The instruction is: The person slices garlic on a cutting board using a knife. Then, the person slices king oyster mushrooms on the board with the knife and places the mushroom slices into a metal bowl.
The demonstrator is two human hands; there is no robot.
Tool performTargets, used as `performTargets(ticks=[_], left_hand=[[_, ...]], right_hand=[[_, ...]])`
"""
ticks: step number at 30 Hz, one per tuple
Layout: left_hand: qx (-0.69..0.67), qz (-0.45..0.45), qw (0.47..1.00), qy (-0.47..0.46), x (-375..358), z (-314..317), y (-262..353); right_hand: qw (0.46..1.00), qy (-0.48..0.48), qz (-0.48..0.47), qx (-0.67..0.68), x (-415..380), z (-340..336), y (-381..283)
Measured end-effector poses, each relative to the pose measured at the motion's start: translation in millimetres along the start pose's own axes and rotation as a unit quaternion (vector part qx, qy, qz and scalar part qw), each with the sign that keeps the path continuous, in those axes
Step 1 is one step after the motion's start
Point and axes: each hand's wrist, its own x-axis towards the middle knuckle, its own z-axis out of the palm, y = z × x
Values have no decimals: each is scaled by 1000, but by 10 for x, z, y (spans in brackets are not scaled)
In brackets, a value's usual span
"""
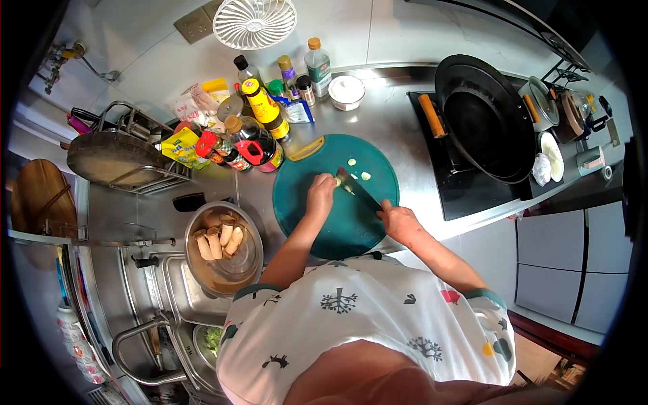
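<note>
A round green cutting board (304, 223) lies on the steel counter in front of me. My right hand (399, 221) is closed round the handle of a kitchen knife (364, 194), whose dark blade points up and left across the board. Near the blade's tip, my left hand (322, 194) has its fingers bunched together on a small pale garlic clove (338, 182), partly hidden by the fingertips. Two more pale pieces, apparently garlic (365, 176), rest farther back on the board. Some small cut bits lie against the blade.
At left, a steel bowl (251, 260) holds several mushrooms (214, 243) beside the sink (177, 287). Sauce bottles (264, 108) crowd the back left. A lidded white container (347, 92) stands behind the board. A black wok (482, 118) sits on the stove (452, 192) at right.
</note>
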Motion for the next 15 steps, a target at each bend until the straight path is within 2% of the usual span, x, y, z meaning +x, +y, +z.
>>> performTargets(ticks=[3,7,12,15], left_hand=[[-10,9,1000,-3,7,-9,-1],[-6,29,999,-18,20,-24,-11],[40,38,995,-80,81,-101,81],[44,32,995,-80,88,-110,120]], right_hand=[[999,-33,29,2,74,-11,-104],[999,-30,28,26,208,172,-84],[999,-34,26,-9,149,-44,-187],[999,-34,22,0,163,62,-157]])
